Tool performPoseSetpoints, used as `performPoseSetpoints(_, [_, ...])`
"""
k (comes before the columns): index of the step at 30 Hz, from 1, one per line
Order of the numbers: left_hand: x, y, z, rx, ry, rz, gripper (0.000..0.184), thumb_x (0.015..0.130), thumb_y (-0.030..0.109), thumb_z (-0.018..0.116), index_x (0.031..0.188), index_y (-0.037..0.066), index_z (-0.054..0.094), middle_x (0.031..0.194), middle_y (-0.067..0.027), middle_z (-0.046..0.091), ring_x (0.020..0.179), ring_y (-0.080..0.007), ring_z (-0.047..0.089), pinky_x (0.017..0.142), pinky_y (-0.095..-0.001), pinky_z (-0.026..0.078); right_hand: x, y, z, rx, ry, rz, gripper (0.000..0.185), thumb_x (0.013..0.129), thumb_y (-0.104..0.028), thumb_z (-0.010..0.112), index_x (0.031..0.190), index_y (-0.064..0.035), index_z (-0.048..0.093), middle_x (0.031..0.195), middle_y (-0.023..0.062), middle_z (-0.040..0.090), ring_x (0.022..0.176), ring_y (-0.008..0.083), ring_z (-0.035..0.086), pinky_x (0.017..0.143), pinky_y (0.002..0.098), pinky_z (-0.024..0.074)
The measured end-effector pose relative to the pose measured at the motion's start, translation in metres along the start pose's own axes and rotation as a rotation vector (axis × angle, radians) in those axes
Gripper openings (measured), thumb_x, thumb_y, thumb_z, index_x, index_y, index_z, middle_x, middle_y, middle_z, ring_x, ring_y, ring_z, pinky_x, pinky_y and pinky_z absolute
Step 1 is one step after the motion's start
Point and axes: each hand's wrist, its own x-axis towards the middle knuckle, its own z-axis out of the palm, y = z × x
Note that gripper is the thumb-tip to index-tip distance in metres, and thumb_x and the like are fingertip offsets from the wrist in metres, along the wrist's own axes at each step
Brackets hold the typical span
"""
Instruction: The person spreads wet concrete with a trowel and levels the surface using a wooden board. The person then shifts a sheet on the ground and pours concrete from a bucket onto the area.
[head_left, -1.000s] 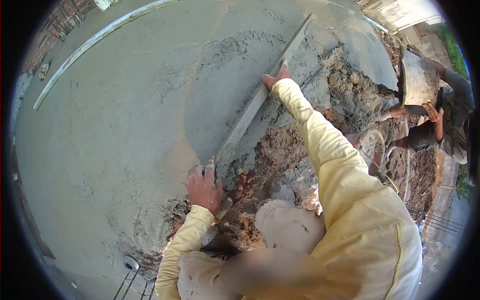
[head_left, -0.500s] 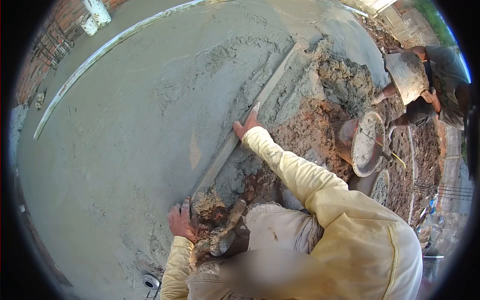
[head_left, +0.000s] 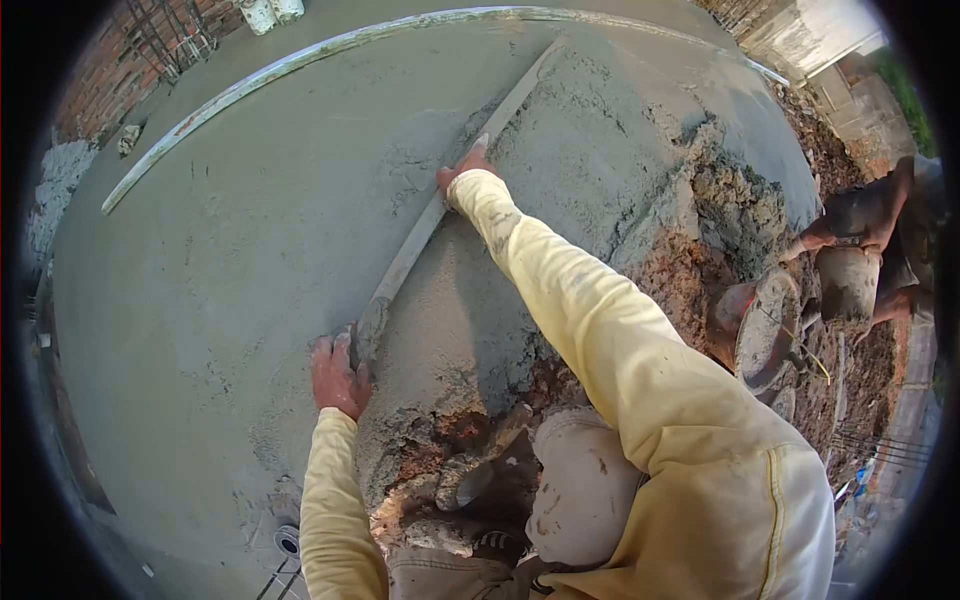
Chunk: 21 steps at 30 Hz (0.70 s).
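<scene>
A long, straight screed board (head_left: 413,240) lies slantwise across the wet grey concrete (head_left: 250,220). Near its upper middle, my right hand (head_left: 468,165) is closed round it, thumb along the top. My left hand (head_left: 340,380) is at its lower end, fingers bent against the mortar-coated tip and partly hidden. On the right of the board, the concrete is rough and grainy; to the left it is flatter and wetter. My knee (head_left: 585,480) and a muddy boot are below, beside reddish rubble.
A pale curved-looking strip (head_left: 330,45) lies along the far concrete. To the right are lumpy concrete (head_left: 740,205), a mortar-smeared basin (head_left: 768,330), and a co-worker holding a bucket (head_left: 848,285). A round metal fitting with rods (head_left: 287,541) stands lower left.
Both hands and the board have moved up and left across the concrete, leaving a spread, grainy surface behind. The co-worker's bucket is lower and tipped differently. My view has shifted slightly.
</scene>
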Motion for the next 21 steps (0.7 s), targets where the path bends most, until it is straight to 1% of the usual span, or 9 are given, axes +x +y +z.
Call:
performPoseSetpoints(3, [-0.076, -0.019, 0.004, -0.019, 0.008, -0.124, 0.067, 0.069, 0.012, 0.074, 0.131, 0.006, 0.049, 0.123, -0.0288, 0.046, 0.113, -0.0477, 0.045, 0.098, -0.0499, 0.038, -0.068, -0.035, 0.003, -0.06, -0.176, -0.115, 0.103, 0.084, -0.037, 0.063, 0.149, -0.0027, -0.008, 0.126, 0.0249, 0.056, 0.112, 0.0353, 0.059, 0.096, 0.044, 0.0463])
performPoseSetpoints(5, [-0.117, -0.025, 0.015, -0.03, 0.012, -0.302, 0.066, 0.072, 0.016, 0.073, 0.131, 0.003, 0.048, 0.128, -0.0325, 0.045, 0.118, -0.0505, 0.042, 0.102, -0.0521, 0.035, -0.075, -0.06, 0.044, -0.164, -0.246, -0.247, 0.102, 0.084, -0.035, 0.063, 0.149, -0.0028, -0.008, 0.125, 0.0251, 0.057, 0.112, 0.0371, 0.059, 0.095, 0.0458, 0.0467])
performPoseSetpoints(6, [-0.133, -0.032, 0.025, -0.003, 0.04, -0.332, 0.065, 0.072, 0.016, 0.072, 0.131, 0.002, 0.048, 0.129, -0.0332, 0.044, 0.119, -0.0508, 0.041, 0.103, -0.0522, 0.034, -0.073, -0.072, 0.069, -0.226, -0.259, -0.315, 0.101, 0.084, -0.032, 0.063, 0.15, -0.0032, -0.009, 0.124, 0.0251, 0.058, 0.112, 0.038, 0.059, 0.095, 0.0468, 0.0469])
performPoseSetpoints(9, [-0.16, -0.042, 0.046, 0.038, 0.088, -0.412, 0.063, 0.075, 0.018, 0.07, 0.132, 0.001, 0.048, 0.132, -0.0339, 0.043, 0.122, -0.0513, 0.04, 0.106, -0.0521, 0.031, -0.078, -0.094, 0.101, -0.257, -0.351, -0.34, 0.102, 0.083, -0.024, 0.064, 0.15, -0.0036, -0.011, 0.124, 0.025, 0.058, 0.112, 0.0382, 0.059, 0.094, 0.0487, 0.0468])
performPoseSetpoints(14, [-0.124, -0.013, 0.046, 0.019, -0.046, -0.38, 0.064, 0.075, 0.014, 0.065, 0.135, 0.0, 0.046, 0.132, -0.0293, 0.047, 0.122, -0.0497, 0.041, 0.107, -0.0497, 0.03, -0.046, -0.076, 0.088, -0.249, -0.302, -0.292, 0.101, 0.083, -0.017, 0.063, 0.149, -0.0022, -0.012, 0.122, 0.0265, 0.059, 0.109, 0.0389, 0.061, 0.091, 0.0522, 0.0478])
performPoseSetpoints(15, [-0.111, -0.007, 0.047, -0.026, -0.051, -0.296, 0.064, 0.074, 0.011, 0.063, 0.136, 0.0, 0.045, 0.129, -0.0268, 0.05, 0.12, -0.0485, 0.042, 0.107, -0.0494, 0.03, -0.046, -0.071, 0.064, -0.34, -0.328, -0.27, 0.096, 0.086, -0.014, 0.06, 0.149, -0.0015, -0.011, 0.119, 0.0305, 0.059, 0.105, 0.041, 0.062, 0.089, 0.0544, 0.0479])
performPoseSetpoints(18, [-0.073, 0.019, 0.065, -0.02, -0.064, -0.206, 0.064, 0.075, 0.011, 0.063, 0.136, 0.001, 0.046, 0.127, -0.0277, 0.051, 0.118, -0.0478, 0.043, 0.106, -0.0486, 0.032, 0.013, -0.039, 0.043, -0.299, -0.217, -0.176, 0.098, 0.085, -0.027, 0.062, 0.15, -0.0034, -0.006, 0.126, 0.0244, 0.057, 0.111, 0.0405, 0.059, 0.093, 0.0531, 0.0462])
performPoseSetpoints(19, [-0.054, 0.04, 0.068, -0.056, -0.034, -0.173, 0.063, 0.075, 0.011, 0.063, 0.134, 0.0, 0.046, 0.121, -0.0271, 0.051, 0.112, -0.0464, 0.047, 0.101, -0.0468, 0.036, 0.027, -0.031, 0.025, -0.321, -0.208, -0.116, 0.098, 0.085, -0.029, 0.062, 0.15, -0.0036, -0.007, 0.126, 0.0248, 0.057, 0.111, 0.0411, 0.059, 0.094, 0.0529, 0.046])
performPoseSetpoints(21, [-0.018, 0.082, 0.069, -0.158, -0.109, -0.183, 0.062, 0.075, 0.01, 0.063, 0.133, -0.002, 0.046, 0.115, -0.0258, 0.05, 0.107, -0.0446, 0.048, 0.097, -0.0454, 0.039, 0.054, -0.01, -0.009, -0.336, -0.194, -0.062, 0.099, 0.086, -0.034, 0.061, 0.15, -0.0039, -0.007, 0.125, 0.0257, 0.057, 0.111, 0.0418, 0.059, 0.095, 0.052, 0.0456])
